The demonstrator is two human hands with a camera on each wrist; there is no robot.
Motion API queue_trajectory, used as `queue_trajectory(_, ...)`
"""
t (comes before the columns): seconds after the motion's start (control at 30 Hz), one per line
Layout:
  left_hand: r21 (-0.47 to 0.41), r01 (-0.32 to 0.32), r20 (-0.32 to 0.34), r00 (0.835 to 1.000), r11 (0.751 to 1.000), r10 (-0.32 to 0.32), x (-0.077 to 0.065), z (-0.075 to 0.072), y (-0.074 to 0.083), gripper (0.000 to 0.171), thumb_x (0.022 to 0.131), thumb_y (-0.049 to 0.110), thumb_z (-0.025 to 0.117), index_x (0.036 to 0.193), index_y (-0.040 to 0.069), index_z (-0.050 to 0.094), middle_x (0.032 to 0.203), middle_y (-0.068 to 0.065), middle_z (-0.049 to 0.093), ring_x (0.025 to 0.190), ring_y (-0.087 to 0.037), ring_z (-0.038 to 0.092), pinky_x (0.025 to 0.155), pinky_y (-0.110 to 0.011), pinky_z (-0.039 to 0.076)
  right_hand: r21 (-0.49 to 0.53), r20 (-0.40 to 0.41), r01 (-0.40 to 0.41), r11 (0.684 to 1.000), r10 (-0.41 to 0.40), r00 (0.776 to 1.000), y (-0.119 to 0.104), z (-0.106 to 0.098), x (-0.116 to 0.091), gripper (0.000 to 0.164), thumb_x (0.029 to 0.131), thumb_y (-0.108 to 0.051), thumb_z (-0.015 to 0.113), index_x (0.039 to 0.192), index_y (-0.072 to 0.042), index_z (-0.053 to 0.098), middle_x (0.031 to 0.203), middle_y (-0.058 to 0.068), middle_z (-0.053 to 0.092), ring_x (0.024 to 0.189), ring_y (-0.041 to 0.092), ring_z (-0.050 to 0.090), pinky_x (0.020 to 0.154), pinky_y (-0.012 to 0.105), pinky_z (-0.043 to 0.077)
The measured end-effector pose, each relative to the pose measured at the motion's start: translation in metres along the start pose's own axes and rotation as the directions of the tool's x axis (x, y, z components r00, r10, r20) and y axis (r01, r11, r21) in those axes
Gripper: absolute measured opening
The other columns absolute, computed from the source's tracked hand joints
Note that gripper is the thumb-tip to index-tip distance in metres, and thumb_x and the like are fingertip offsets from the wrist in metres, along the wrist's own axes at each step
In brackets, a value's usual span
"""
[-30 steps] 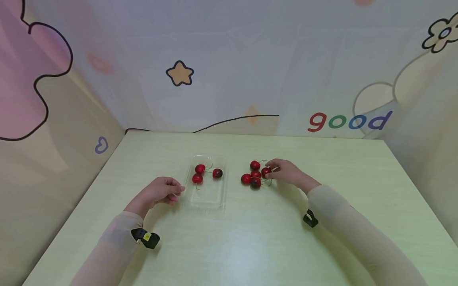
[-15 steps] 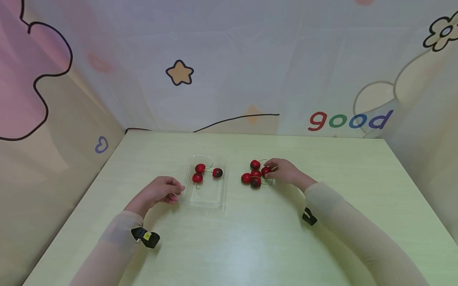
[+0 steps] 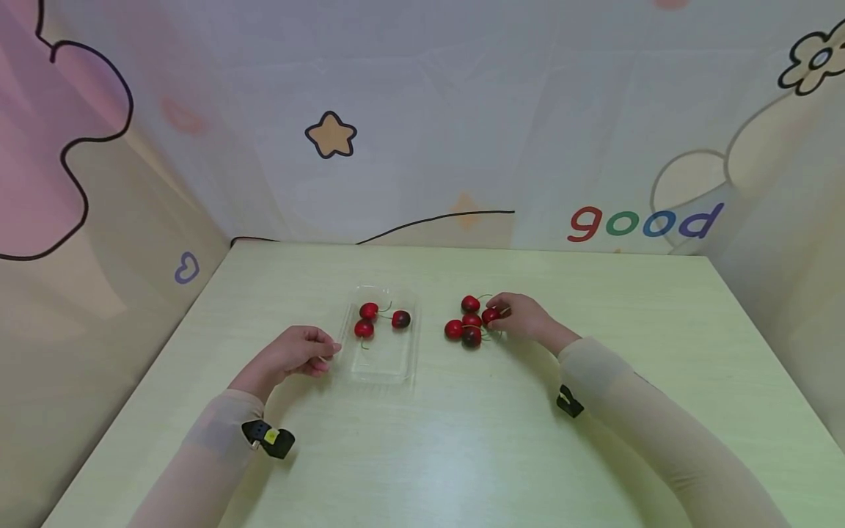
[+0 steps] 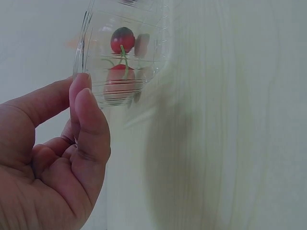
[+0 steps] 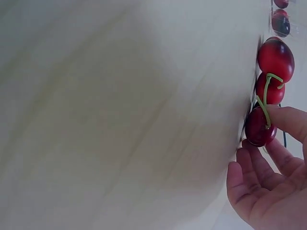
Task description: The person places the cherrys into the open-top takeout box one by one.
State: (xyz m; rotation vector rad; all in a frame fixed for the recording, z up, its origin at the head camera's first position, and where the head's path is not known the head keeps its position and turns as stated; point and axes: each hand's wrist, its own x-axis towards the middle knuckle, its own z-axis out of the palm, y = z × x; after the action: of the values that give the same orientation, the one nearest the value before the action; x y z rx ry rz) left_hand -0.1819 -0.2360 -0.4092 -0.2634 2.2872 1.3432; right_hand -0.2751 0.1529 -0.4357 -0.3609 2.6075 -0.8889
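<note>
At the left long side of a clear plastic box [image 3: 385,372], my left hand [image 3: 297,353] pinches the rim between thumb and fingertips; the left wrist view shows this grip [image 4: 72,139] close up. Inside the box lie three red cherries with green stems, one of them a darker cherry [image 3: 400,320] on the right. My right hand [image 3: 528,317] has its thumb and fingers around a cherry [image 5: 259,127] at the right edge of a small cluster. That cherry is low at the table surface, its stem beside the thumb. Several other cherries [image 3: 453,330] sit just left of the fingers.
The pale wooden table [image 3: 422,455] runs back to a printed cloth backdrop [image 3: 422,132]. A strip of bare tabletop separates the box from the cherry cluster. Black wrist devices [image 3: 269,438] are strapped over both sleeves.
My right hand and forearm have shifted slightly left, with the fingers at the same cherry. The left hand, the box and the other cherries hold their places.
</note>
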Motion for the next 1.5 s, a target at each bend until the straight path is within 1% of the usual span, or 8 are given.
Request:
queue_trajectory(0.33,-0.004,-0.003,0.001,1.0,1.0,0.003,-0.002,0.001,0.003,0.021,0.102,0.018,0.063,0.11,-0.001,0.061,0.085,-0.002,0.061,0.068,-0.011,0.058,0.064,-0.021,0.055,-0.019,-0.009,-0.008,1.0,0.008,1.0,0.003,-0.001,0.001,0.045,0.096,-0.016,0.069,0.136,0.002,0.057,0.133,0.026,0.063,0.119,0.037,0.06,0.104,0.048,0.052)
queue_trajectory(0.6,-0.003,-0.001,-0.001,1.0,1.0,0.001,-0.001,0.002,0.002,0.021,0.102,0.019,0.063,0.109,-0.001,0.061,0.085,-0.001,0.06,0.068,-0.01,0.059,0.064,-0.02,0.055,0.007,-0.022,-0.017,1.0,0.018,1.0,0.005,-0.001,-0.001,0.045,0.097,-0.015,0.067,0.137,0.002,0.056,0.134,0.025,0.062,0.123,0.038,0.06,0.104,0.048,0.053)
queue_trajectory(0.77,-0.002,-0.004,0.002,1.0,1.0,0.004,-0.001,0.002,0.002,0.021,0.102,0.019,0.063,0.11,-0.001,0.061,0.085,-0.002,0.061,0.068,-0.011,0.059,0.064,-0.02,0.055,0.011,-0.03,-0.029,1.0,0.029,0.999,0.006,-0.005,-0.002,0.045,0.098,-0.017,0.067,0.137,0.001,0.056,0.134,0.025,0.062,0.124,0.039,0.059,0.105,0.049,0.052)
queue_trajectory(0.9,0.002,-0.002,-0.003,1.0,1.0,0.002,-0.001,0.002,0.002,0.021,0.102,0.019,0.064,0.11,-0.001,0.061,0.085,-0.002,0.061,0.068,-0.011,0.058,0.064,-0.02,0.055,0.01,-0.047,-0.021,1.0,0.021,0.999,0.007,-0.01,-0.003,0.045,0.097,-0.017,0.068,0.136,0.002,0.057,0.134,0.026,0.062,0.123,0.04,0.059,0.104,0.049,0.052)
queue_trajectory(1.03,0.004,-0.002,-0.005,1.0,1.0,0.002,-0.002,0.002,0.002,0.021,0.102,0.019,0.063,0.11,-0.001,0.061,0.086,-0.002,0.061,0.068,-0.011,0.058,0.064,-0.02,0.055,0.031,-0.063,-0.023,0.999,0.025,0.998,0.009,-0.013,-0.003,0.045,0.097,-0.017,0.068,0.137,0.002,0.056,0.136,0.026,0.06,0.124,0.04,0.059,0.104,0.048,0.053)
queue_trajectory(1.13,0.005,-0.001,-0.005,1.0,1.0,0.001,-0.002,0.002,0.001,0.021,0.102,0.019,0.063,0.11,-0.001,0.061,0.085,-0.002,0.061,0.068,-0.011,0.059,0.064,-0.021,0.055,0.042,-0.06,-0.03,0.999,0.032,0.998,0.01,-0.015,-0.004,0.046,0.098,-0.017,0.067,0.138,0.003,0.055,0.138,0.027,0.058,0.125,0.041,0.058,0.103,0.047,0.053)
queue_trajectory(1.37,0.004,0.001,-0.006,1.0,1.0,-0.001,-0.003,0.002,0.001,0.021,0.102,0.019,0.064,0.109,-0.001,0.061,0.084,-0.002,0.06,0.068,-0.011,0.059,0.064,-0.02,0.055,0.03,-0.065,-0.028,0.999,0.03,0.997,0.01,-0.02,-0.006,0.046,0.099,-0.016,0.065,0.139,0.002,0.054,0.139,0.026,0.058,0.125,0.04,0.057,0.105,0.048,0.053)
queue_trajectory(1.5,0.0,-0.001,-0.004,1.0,1.0,0.001,-0.002,0.001,0.001,0.021,0.102,0.019,0.063,0.109,0.0,0.061,0.084,-0.001,0.06,0.068,-0.011,0.059,0.064,-0.02,0.055,0.026,-0.071,-0.013,1.0,0.014,0.997,0.007,-0.024,-0.007,0.045,0.099,-0.015,0.065,0.139,0.003,0.054,0.139,0.027,0.058,0.125,0.041,0.058,0.105,0.048,0.053)
